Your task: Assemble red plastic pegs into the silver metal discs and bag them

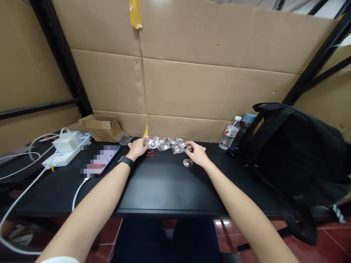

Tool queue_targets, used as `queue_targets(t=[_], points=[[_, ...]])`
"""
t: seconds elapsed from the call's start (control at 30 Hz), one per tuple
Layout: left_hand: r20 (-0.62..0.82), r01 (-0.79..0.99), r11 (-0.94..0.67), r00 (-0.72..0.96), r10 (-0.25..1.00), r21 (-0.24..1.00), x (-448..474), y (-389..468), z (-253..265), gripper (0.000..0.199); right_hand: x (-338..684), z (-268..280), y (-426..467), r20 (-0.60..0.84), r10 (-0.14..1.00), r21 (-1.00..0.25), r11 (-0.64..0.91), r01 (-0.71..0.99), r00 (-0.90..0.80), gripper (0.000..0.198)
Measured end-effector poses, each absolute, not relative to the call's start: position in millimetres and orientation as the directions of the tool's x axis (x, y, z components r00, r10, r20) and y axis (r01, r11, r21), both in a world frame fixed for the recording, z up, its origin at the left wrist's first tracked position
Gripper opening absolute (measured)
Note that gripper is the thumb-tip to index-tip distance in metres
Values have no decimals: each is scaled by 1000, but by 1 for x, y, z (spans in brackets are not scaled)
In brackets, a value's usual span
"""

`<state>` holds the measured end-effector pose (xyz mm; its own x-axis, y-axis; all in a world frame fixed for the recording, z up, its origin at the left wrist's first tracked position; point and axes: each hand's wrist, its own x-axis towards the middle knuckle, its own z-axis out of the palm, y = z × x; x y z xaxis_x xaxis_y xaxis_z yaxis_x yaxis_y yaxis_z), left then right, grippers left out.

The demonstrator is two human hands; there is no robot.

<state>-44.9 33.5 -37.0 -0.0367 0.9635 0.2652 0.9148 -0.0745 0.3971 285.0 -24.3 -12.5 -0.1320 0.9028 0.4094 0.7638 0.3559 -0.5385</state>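
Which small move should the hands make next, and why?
Probably draw the right hand back toward the round, shiny silver metal disc: it lies unwrapped on the flat black tabletop, just nearer the wearer than those fingertips, and apart from the row of clear plastic packets.

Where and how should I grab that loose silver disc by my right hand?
Probably pinch the silver disc by opposite edges of its round rim, your right hand coming from above: it lies flat and uncovered on the black table, beside that hand.
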Motion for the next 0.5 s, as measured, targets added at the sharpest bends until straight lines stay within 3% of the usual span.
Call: queue_targets(t=[0.17, 0.27, 0.4, 0.5], points=[[394, 970, -107, 11, 919, 220, -36, 26, -34, 44, 288, -10, -25, 390, 905, -497, 360, 790, -168, 23], [426, 979, -103, 18, 905, 176, -34, 20, -24, 38, 298, -7, -25, 300, 889, -425, 449, 786, -345, 21], [213, 950, -263, 225, 951, 170, -39, 15, -15, 25, 312, -7, -22, 119, 792, -395, 591, 704, -599, 51], [121, 941, -312, 297, 947, 132, -39, 13, -17, 17, 316, -7, -20, 55, 792, -429, 568, 702, -607, 53]])
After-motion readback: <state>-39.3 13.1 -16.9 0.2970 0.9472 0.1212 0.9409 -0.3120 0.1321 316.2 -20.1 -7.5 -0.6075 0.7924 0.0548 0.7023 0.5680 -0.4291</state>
